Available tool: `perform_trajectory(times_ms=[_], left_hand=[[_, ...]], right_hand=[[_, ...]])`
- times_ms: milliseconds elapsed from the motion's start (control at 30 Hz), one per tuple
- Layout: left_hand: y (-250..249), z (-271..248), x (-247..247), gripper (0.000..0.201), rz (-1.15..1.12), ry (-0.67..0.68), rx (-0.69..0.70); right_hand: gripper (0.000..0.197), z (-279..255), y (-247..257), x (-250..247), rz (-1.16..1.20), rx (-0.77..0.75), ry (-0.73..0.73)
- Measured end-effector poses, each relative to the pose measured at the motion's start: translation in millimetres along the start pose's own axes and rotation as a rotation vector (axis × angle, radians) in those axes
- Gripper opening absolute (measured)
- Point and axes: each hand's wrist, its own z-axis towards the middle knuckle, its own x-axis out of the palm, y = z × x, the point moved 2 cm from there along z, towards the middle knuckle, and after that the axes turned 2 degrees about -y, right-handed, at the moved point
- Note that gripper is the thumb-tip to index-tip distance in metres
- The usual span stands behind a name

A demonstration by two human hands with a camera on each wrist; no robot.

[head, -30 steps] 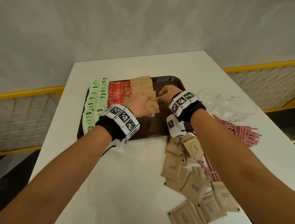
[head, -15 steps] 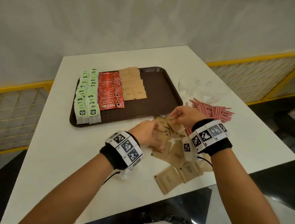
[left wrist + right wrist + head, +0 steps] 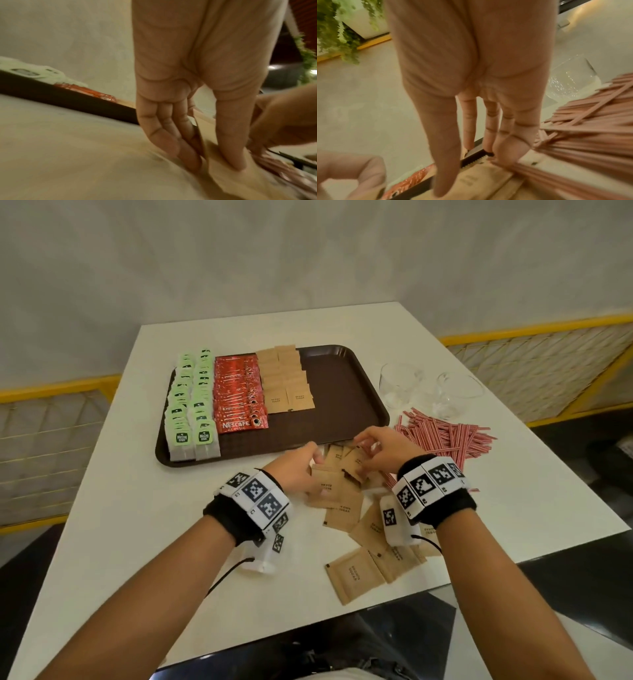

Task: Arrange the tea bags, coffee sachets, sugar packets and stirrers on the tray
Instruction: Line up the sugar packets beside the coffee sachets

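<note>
A brown tray (image 3: 370, 392) holds green tea bags (image 3: 191, 409), red coffee sachets (image 3: 239, 395) and two columns of brown sugar packets (image 3: 286, 385). Loose sugar packets (image 3: 346, 510) lie on the white table in front of the tray. Red-striped stirrers (image 3: 445, 436) are heaped to their right. My left hand (image 3: 317, 470) pinches an upright sugar packet (image 3: 204, 129) between thumb and fingers at the pile's left. My right hand (image 3: 363, 453) pinches another sugar packet (image 3: 479, 180) at its serrated end, right beside the stirrers (image 3: 590, 135).
Two clear glass cups (image 3: 399, 385) (image 3: 457, 395) stand right of the tray, behind the stirrers. The tray's right half is bare. The table's front edge runs just below the nearest loose packet (image 3: 352, 577). Yellow railings flank the table.
Both hands have come back from the sugar columns on the tray to the loose pile in front of it. They now grip packets there.
</note>
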Motion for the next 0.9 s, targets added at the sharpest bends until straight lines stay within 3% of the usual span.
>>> perform_trajectory(times_ms=[100, 200, 367, 533, 700, 900], left_hand=[[8, -2, -13, 0.029, -0.19, -0.005, -0.024], [11, -4, -28, 0.023, -0.351, -0.04, -0.026], [12, -1, -47, 0.034, -0.607, -0.144, -0.083], [20, 4, -59, 0.05, -0.646, -0.218, -0.089], [23, 9, -67, 0.047, -0.641, -0.269, -0.101], [21, 7, -70, 0.053, -0.643, -0.311, -0.098]], right_hand=[[0.07, 2, -3, -1, -0.083, 0.08, -0.005], [0.068, 6, 0, 3, -0.147, 0.097, 0.002], [0.067, 10, 8, 3, -0.188, 0.076, 0.044], [0.067, 10, 5, -8, 0.015, -0.057, 0.074], [0.043, 15, 11, -13, -0.153, -0.172, 0.126], [0.033, 23, 12, -13, -0.255, -0.231, 0.147]])
